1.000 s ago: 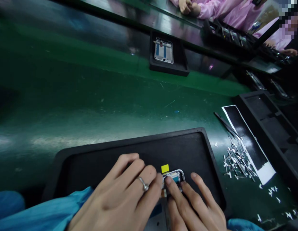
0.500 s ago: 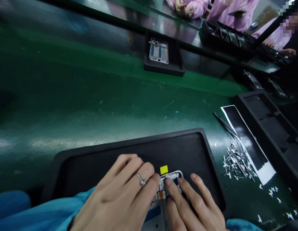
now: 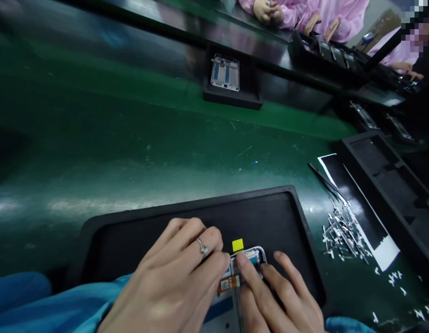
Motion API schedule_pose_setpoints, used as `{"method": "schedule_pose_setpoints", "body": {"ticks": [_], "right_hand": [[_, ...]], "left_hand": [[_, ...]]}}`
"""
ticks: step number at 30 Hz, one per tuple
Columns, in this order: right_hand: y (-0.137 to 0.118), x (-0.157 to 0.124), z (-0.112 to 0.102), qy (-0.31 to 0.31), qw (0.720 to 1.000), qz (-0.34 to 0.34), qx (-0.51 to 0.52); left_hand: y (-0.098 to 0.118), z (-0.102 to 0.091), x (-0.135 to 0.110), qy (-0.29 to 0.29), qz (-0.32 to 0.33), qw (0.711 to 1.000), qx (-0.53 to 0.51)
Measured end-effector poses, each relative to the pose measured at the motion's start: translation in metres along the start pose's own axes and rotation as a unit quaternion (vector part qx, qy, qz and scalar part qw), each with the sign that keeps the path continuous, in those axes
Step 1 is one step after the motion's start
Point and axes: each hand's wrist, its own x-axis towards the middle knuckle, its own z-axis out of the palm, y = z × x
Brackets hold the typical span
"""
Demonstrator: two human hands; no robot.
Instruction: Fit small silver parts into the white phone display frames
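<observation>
A silver phone frame point(image 3: 219, 319) with blue strips lies in the black tray point(image 3: 131, 213), partly hidden under both hands. An orange flex cable point(image 3: 229, 283) crosses it, and a yellow tab point(image 3: 237, 245) sticks out past its top edge. My left hand point(image 3: 176, 277), with a ring, is closed over the frame's left side, thumb and finger meeting near the top corner; what lies between those tips is hidden. Gripping the right side is my right hand point(image 3: 278, 296), its index fingertip pressed on the frame's top by the yellow tab.
Right of the tray lie tweezers point(image 3: 323, 178), a heap of small silver-white strips point(image 3: 342, 231) and a black sheet with white edges point(image 3: 360, 203). Beyond is a black compartment tray point(image 3: 391, 171). Another phone frame point(image 3: 225, 72) sits in a small tray ahead. Co-workers in pink sleeves point(image 3: 291, 14) work opposite.
My left fingers have shifted slightly, and more of the flex cable and blue strip now shows. The right index fingertip has moved slightly up. A co-worker's hands have come over the far tray.
</observation>
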Motion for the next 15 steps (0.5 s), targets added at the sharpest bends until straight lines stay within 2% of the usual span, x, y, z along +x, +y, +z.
{"method": "schedule_pose_setpoints", "body": {"ticks": [3, 10, 15], "right_hand": [[-0.003, -0.003, 0.002, -0.001, 1.0, 0.001, -0.005], [-0.003, -0.021, 0.003, -0.05, 0.998, -0.014, 0.02], [-0.002, -0.021, 0.003, -0.057, 0.998, -0.018, 0.01]], "left_hand": [[0.0, 0.0, -0.001, 0.005, 0.023, 0.999, 0.044], [-0.005, -0.003, -0.014, 0.004, 0.07, 0.99, 0.126], [-0.007, -0.005, -0.017, 0.005, 0.07, 0.987, 0.147]]}}
